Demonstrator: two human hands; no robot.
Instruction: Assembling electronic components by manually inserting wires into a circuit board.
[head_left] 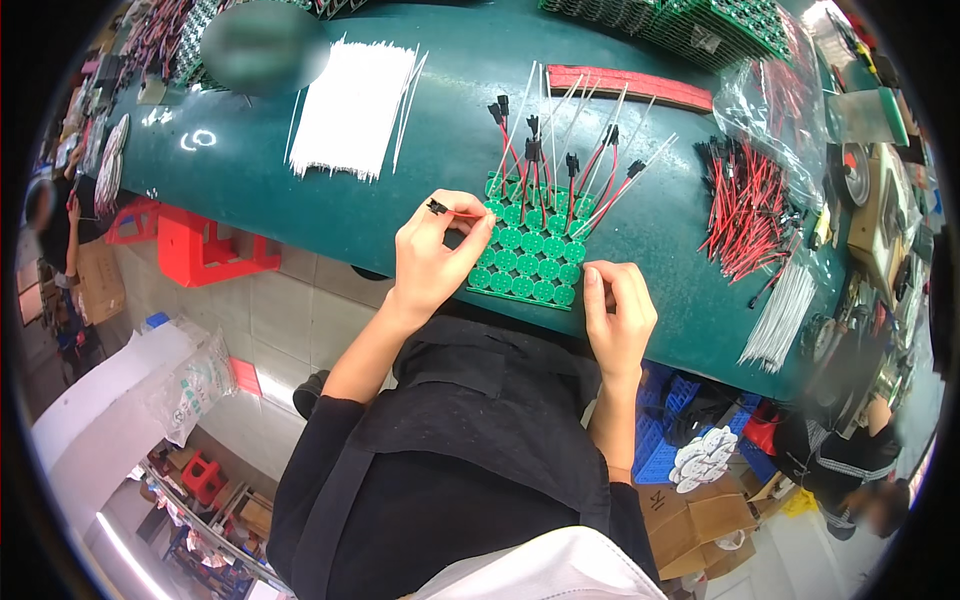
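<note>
A green panel of small round circuit boards lies at the front edge of the table before me. Several red-and-black wire leads with black plugs stand up from its far rows, with thin white strands among them. My left hand is closed in a pinch on a wire lead at the panel's left edge; the lead's black plug sticks out to the left. At the panel's right edge is my right hand, its thumb and fingers drawn together. What its fingertips grip, if anything, is too small to make out.
Thin white strips form a stack at the far left. Beyond the panel lies a red bar. To the right are piled red-and-black leads and white strands. Green board stacks stand at the back; a blue crate sits below.
</note>
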